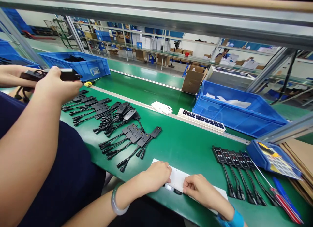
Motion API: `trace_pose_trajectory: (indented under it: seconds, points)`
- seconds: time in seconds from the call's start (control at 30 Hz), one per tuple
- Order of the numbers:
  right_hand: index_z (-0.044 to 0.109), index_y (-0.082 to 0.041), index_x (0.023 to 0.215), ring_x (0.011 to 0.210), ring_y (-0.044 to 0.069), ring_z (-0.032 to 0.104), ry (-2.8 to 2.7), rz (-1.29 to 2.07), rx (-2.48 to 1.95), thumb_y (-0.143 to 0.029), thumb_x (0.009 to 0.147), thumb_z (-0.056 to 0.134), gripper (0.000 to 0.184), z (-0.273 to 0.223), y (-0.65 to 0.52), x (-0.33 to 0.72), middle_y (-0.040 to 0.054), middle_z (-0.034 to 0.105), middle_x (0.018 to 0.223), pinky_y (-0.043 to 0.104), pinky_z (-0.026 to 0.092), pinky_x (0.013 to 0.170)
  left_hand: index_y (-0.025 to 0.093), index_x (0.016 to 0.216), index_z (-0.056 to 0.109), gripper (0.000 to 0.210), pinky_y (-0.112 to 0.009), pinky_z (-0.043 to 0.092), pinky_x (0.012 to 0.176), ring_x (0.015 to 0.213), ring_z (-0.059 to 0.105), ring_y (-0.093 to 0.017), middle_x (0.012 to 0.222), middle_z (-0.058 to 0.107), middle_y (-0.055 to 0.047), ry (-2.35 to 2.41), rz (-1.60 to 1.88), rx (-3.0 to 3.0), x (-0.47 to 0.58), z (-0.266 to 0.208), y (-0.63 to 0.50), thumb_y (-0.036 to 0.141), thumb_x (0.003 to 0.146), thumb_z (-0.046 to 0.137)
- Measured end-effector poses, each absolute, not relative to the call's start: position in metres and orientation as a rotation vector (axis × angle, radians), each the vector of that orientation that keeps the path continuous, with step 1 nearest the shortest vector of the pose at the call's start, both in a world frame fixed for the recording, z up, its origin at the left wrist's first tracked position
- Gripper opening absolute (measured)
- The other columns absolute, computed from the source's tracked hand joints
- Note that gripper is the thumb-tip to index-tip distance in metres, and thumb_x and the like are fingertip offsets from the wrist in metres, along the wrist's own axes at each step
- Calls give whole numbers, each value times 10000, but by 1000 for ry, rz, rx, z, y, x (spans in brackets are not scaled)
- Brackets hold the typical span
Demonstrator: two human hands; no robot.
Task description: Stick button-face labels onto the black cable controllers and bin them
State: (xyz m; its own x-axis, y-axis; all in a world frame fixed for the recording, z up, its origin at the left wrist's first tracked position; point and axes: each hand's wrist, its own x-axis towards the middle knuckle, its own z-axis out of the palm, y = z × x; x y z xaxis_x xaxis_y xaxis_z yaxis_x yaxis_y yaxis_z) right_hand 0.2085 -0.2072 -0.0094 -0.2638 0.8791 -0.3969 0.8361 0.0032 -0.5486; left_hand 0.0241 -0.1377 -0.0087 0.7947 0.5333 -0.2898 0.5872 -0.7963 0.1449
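A white strip lies along the table's near edge under both my hands. My left hand, below a pale bangle, is closed with its fingertips pressed on the strip's left part. My right hand, with a blue wristband, pinches the near edge of the strip between thumb and fingers. A small black piece shows at that edge between my hands, partly hidden. To the right, several black control boxes with short cables lie in a row, faces up. Similar black boxes lie grouped to the left.
A co-worker's hand at left holds a black device. Blue bins stand at the back. A white glove and label strips lie along the rail. A blue tray and pens sit at right.
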Motion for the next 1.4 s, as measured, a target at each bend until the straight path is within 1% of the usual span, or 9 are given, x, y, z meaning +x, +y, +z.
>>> trace_pose_trajectory:
  seconds: [0.13, 0.3, 0.5, 0.7, 0.8, 0.9, 1.03, 1.2, 1.4]
  points:
    - [621, -191, 689, 649, 161, 577, -2258, 816, -1920, -160, 839, 463, 221, -14, -212, 206, 27, 660, 696, 246, 311, 595, 90, 946, 628, 320, -315, 470, 615, 775, 646, -270, 844, 654, -153, 858, -323, 2788, 33, -11, -144, 385, 824, 616]
    - [637, -183, 662, 557, 122, 532, -2063, 1131, -1820, -184, 778, 518, 166, -14, -214, 216, -20, 627, 596, 209, 321, 539, 150, 928, 648, 269, -322, 477, 640, 822, 634, -258, 869, 644, -112, 661, -282, 2813, 51, -15, -151, 386, 877, 528]
    - [649, -176, 622, 548, 121, 551, -1985, 1331, -1832, -150, 690, 571, 106, -10, -217, 230, -19, 630, 566, 196, 355, 539, 149, 912, 657, 342, -334, 489, 668, 879, 619, -273, 886, 639, -100, 726, -328, 2749, 53, -14, -152, 470, 812, 593]
    - [575, -185, 722, 683, 178, 573, -2119, 853, -2045, -137, 846, 409, 212, -17, -229, 222, 44, 639, 743, 265, 343, 624, 135, 940, 609, 222, -346, 481, 650, 855, 617, -274, 893, 636, -114, 811, -250, 2778, 58, -24, -160, 337, 872, 547]
    - [534, -190, 768, 715, 189, 566, -2121, 810, -2042, -172, 901, 363, 217, -21, -232, 223, 57, 622, 794, 282, 344, 648, 89, 977, 575, 169, -332, 468, 614, 794, 626, -266, 854, 628, -146, 885, -278, 2796, 65, -25, -164, 213, 886, 505]
    - [496, -203, 737, 702, 177, 550, -2097, 884, -1952, -197, 912, 372, 214, -24, -231, 226, 27, 606, 752, 273, 342, 647, 85, 1002, 561, 181, -325, 469, 625, 801, 625, -263, 855, 624, -140, 759, -228, 2826, 71, -23, -163, 189, 857, 533]
    - [495, -202, 706, 686, 163, 536, -2012, 942, -1911, -205, 894, 416, 204, -20, -229, 232, 7, 605, 722, 252, 341, 628, 133, 917, 601, 252, -322, 475, 674, 800, 625, -239, 867, 632, -104, 523, -107, 2818, 79, -27, -158, 347, 908, 467]
    - [577, -198, 712, 652, 146, 533, -2098, 1030, -1906, -174, 826, 503, 138, -5, -234, 250, -7, 613, 707, 233, 335, 604, 113, 906, 588, 97, -321, 471, 637, 798, 622, -248, 857, 628, -117, 588, -158, 2845, 83, -33, -161, 169, 837, 549]
    - [579, -176, 691, 668, 170, 552, -2105, 807, -2157, -111, 831, 434, 212, -9, -240, 253, 30, 618, 698, 261, 335, 630, 101, 939, 579, 128, -340, 460, 642, 750, 632, -254, 797, 636, -141, 789, -141, 2854, 94, -33, -167, 185, 859, 525]
